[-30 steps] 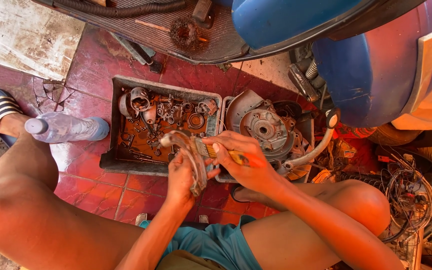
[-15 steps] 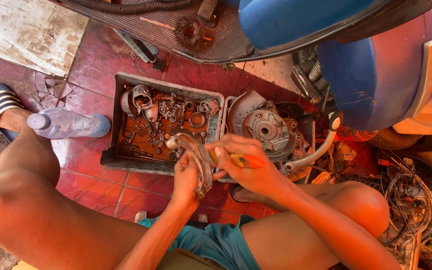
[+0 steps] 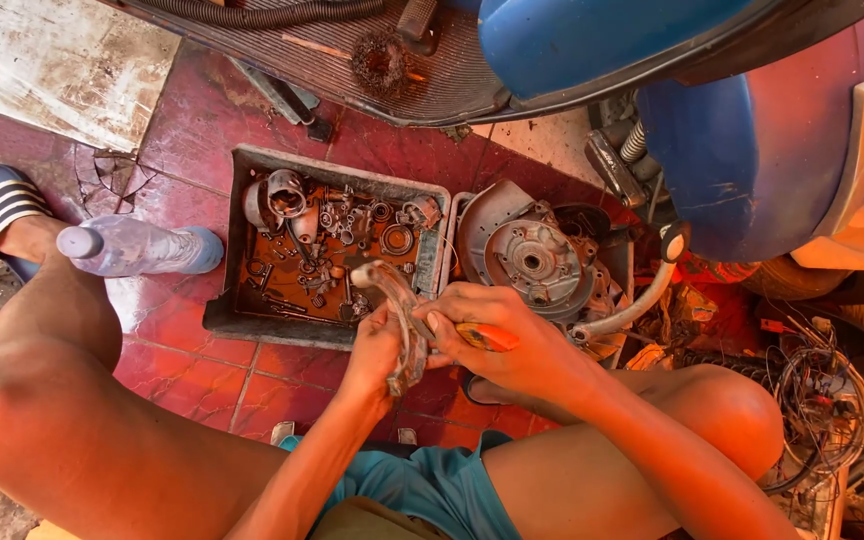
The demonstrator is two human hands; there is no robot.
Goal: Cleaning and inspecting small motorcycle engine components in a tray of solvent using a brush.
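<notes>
I sit low on a red tiled floor with my knees spread. My left hand (image 3: 377,352) grips a curved, rusty metal part (image 3: 399,312), shaped like a brake shoe, at its lower end. My right hand (image 3: 497,335) holds an orange-handled tool (image 3: 485,337) and presses against the same curved part from the right. Both hands hover just in front of a grey tray's rim (image 3: 252,325). The tool's tip is hidden behind the part and my fingers.
The tray holds several rusty rings, bolts and small parts. A round metal hub (image 3: 532,262) lies to its right, a plastic bottle (image 3: 137,248) to its left by my sandalled foot (image 3: 2,215). A blue scooter body (image 3: 752,130) looms above; tangled wires (image 3: 822,400) lie at right.
Both hands with the curved part have shifted slightly right and down in view. The grip on the part and the tool stays the same.
</notes>
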